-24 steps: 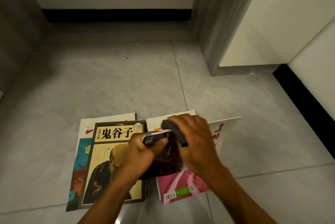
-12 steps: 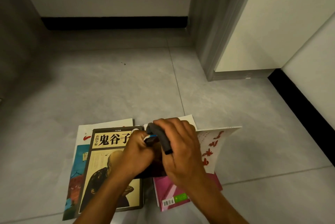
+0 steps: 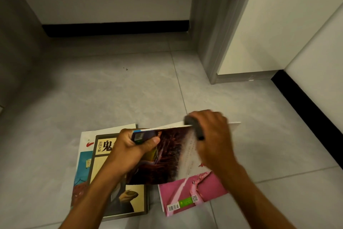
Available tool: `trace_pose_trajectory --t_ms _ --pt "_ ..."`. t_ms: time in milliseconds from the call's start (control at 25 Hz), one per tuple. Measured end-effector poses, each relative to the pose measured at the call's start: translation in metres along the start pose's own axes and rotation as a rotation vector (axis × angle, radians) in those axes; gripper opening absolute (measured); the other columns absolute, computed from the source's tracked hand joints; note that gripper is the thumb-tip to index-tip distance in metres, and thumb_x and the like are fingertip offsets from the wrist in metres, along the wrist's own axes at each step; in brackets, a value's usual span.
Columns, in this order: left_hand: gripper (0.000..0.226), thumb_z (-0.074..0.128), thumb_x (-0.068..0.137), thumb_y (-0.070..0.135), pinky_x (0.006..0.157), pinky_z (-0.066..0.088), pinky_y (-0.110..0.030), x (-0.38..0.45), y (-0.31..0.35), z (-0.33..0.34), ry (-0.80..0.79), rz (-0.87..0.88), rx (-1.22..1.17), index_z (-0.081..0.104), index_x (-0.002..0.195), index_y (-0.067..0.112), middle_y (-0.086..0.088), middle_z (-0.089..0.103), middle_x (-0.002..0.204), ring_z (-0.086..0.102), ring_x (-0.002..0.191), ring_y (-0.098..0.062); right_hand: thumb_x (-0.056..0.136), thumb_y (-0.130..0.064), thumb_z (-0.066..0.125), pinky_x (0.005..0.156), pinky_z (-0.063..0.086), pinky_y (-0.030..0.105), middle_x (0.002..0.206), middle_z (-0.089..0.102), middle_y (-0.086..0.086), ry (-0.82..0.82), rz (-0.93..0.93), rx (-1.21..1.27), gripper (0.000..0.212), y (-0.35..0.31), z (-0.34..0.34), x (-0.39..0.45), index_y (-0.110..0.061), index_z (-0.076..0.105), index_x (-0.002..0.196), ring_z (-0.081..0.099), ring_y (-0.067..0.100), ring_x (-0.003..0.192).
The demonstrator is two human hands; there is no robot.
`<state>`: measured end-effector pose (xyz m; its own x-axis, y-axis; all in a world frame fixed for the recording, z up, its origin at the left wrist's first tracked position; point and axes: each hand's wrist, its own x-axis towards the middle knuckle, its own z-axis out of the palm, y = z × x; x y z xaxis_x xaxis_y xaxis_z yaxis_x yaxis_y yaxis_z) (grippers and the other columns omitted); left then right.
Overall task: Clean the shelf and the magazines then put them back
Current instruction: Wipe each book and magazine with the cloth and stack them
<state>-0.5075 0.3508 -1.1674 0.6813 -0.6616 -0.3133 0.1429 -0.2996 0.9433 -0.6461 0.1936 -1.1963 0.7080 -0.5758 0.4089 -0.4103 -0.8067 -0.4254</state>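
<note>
My left hand (image 3: 133, 147) grips the top left corner of a dark red magazine (image 3: 172, 156) and holds it tilted above the floor. My right hand (image 3: 213, 138) grips a dark grey cloth (image 3: 193, 126) against the magazine's top right edge. Under them lies a pink magazine (image 3: 187, 191) with a barcode. To the left lies a brown-framed magazine (image 3: 100, 165) with large black characters, on top of a white and blue one (image 3: 83, 156). No shelf is in view.
Everything lies on a grey tiled floor (image 3: 111, 95). A grey door frame (image 3: 209, 30) and a white door (image 3: 274, 24) stand at the back right. A black skirting board (image 3: 115, 28) runs along the far wall, and another along the right wall.
My right hand has slid the cloth to the right along the magazine's top edge. The dark red cover now shows more. My view has tipped up slightly.
</note>
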Motion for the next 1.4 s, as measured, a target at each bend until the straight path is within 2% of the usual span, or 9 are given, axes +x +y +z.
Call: trace_pose_trajectory --t_ms 240,480,600,720,880,1040,1120,1200,1400 --pt "0.02 0.063 0.086 -0.003 0.054 0.054 -0.021 -0.007 0.0 0.014 -0.068 0.09 0.108 0.07 0.075 0.012 -0.004 0.071 0.069 0.068 0.063 -0.017 0.081 -0.022 0.058 0.093 0.036 0.03 0.115 0.06 0.002 -0.046 -0.269 0.122 0.044 -0.05 0.007 -0.008 -0.018 0.051 0.124 0.051 0.02 0.106" --pt "0.007 0.074 0.082 0.016 0.066 0.059 -0.039 -0.001 -0.001 0.012 0.112 0.069 0.012 0.07 0.078 0.02 0.002 0.073 0.073 0.072 0.072 -0.019 0.092 -0.029 0.04 0.088 0.038 0.03 0.111 0.06 0.009 0.14 0.219 -0.016 0.036 0.075 -0.015 -0.008 -0.012 0.057 0.12 0.056 0.029 0.101" --pt "0.011 0.074 0.082 0.019 0.064 0.056 -0.029 -0.002 0.003 0.025 0.205 0.154 0.002 0.068 0.076 0.026 0.011 0.071 0.07 0.069 0.072 -0.009 0.096 -0.005 0.046 0.079 0.052 0.033 0.116 0.056 -0.002 0.406 0.675 0.556 0.04 0.046 -0.025 -0.013 -0.028 0.047 0.128 0.057 0.023 0.102" --pt "0.035 0.067 0.086 0.01 0.066 0.057 -0.017 -0.019 0.001 0.06 0.172 0.334 0.139 0.066 0.099 0.042 0.029 0.068 0.091 0.066 0.088 0.0 0.095 -0.009 0.051 0.055 0.054 0.031 0.102 0.065 0.006 0.321 1.127 1.249 0.032 0.006 -0.021 -0.018 -0.021 0.056 0.125 0.065 0.026 0.082" --pt "0.084 0.08 0.064 0.002 0.099 0.049 -0.045 -0.034 -0.04 0.107 0.064 0.68 0.647 0.045 0.14 0.014 -0.006 0.05 0.141 0.052 0.126 -0.024 0.085 -0.05 0.059 0.094 0.05 0.053 0.108 0.069 0.023 -0.021 1.233 1.542 0.052 -0.026 -0.022 -0.017 -0.008 0.069 0.116 0.066 0.04 0.101" --pt "0.077 0.055 0.087 0.032 0.097 0.052 -0.036 -0.031 -0.063 0.118 -0.127 0.493 0.406 0.014 0.151 0.041 0.017 0.002 0.161 0.05 0.131 -0.02 0.089 -0.028 0.062 0.077 0.056 0.048 0.102 0.071 0.021 -0.085 1.084 1.474 0.03 -0.014 -0.027 -0.016 -0.017 0.067 0.115 0.07 0.038 0.089" --pt "0.06 0.052 0.087 0.028 0.107 0.042 -0.025 -0.03 -0.063 0.103 -0.151 0.306 0.161 0.036 0.13 0.067 0.038 0.019 0.147 0.031 0.137 0.004 0.079 0.001 0.059 0.07 0.057 0.045 0.102 0.07 0.023 -0.069 1.045 1.438 0.04 -0.002 -0.029 -0.016 -0.012 0.065 0.116 0.07 0.038 0.085" --pt "0.031 0.056 0.09 0.038 0.087 0.05 -0.018 -0.027 -0.067 0.086 -0.006 0.044 -0.206 0.056 0.114 0.058 0.032 0.041 0.133 0.042 0.122 0.007 0.068 0.006 0.058 0.071 0.057 0.051 0.103 0.069 0.027 -0.107 1.066 1.506 0.051 0.002 -0.03 -0.017 -0.009 0.064 0.116 0.067 0.044 0.087" --pt "0.043 0.053 0.09 0.052 0.096 0.049 -0.053 -0.013 -0.081 0.071 -0.161 -0.559 -0.759 0.061 0.119 0.021 -0.015 0.069 0.116 0.067 0.104 -0.036 0.053 0.003 0.069 0.063 0.058 0.049 0.097 0.068 0.027 -0.231 1.142 1.68 0.066 0.01 -0.024 -0.033 -0.005 0.06 0.119 0.068 0.04 0.074"
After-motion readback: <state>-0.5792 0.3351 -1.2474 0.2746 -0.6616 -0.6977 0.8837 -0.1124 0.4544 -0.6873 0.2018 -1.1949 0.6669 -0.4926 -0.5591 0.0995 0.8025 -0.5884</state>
